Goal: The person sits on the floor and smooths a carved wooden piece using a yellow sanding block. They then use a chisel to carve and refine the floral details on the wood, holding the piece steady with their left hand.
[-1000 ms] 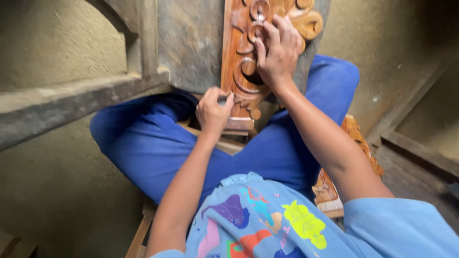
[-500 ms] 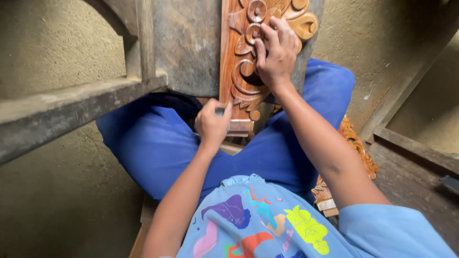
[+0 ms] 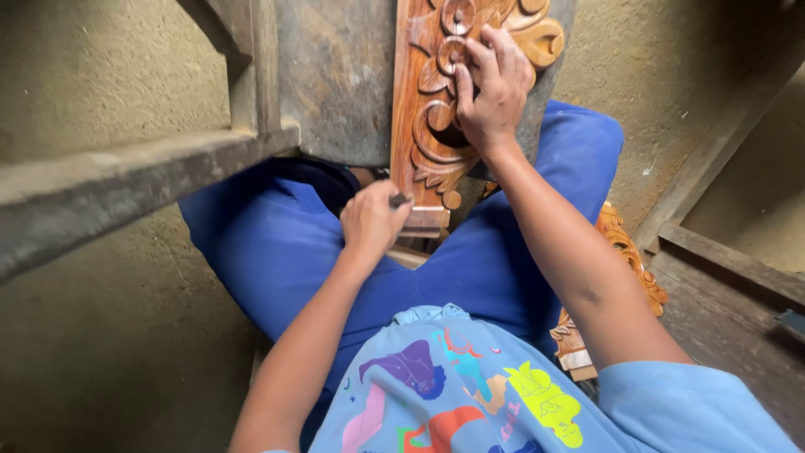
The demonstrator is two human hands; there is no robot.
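A reddish-brown carved wooden panel (image 3: 428, 126) with scrolls and leaf shapes lies along a grey workbench top, its near end over my lap. My right hand (image 3: 493, 88) rests flat on the carving, fingers spread over the scrolls, pressing it down. My left hand (image 3: 373, 220) is closed around a small dark tool (image 3: 399, 200), whose tip shows by the panel's lower left edge. I sit with legs in blue trousers (image 3: 277, 243) on either side of the panel.
A grey wooden workbench (image 3: 335, 75) with a thick beam (image 3: 117, 184) runs to the left. Another carved wooden piece (image 3: 625, 252) lies on the floor by my right leg. Wooden frame boards (image 3: 721, 252) lie at the right on the earthen floor.
My left hand has drawn back from the panel's lower edge toward my lap, still gripping the tool. My right hand stays on the carving. The view has shifted slightly.
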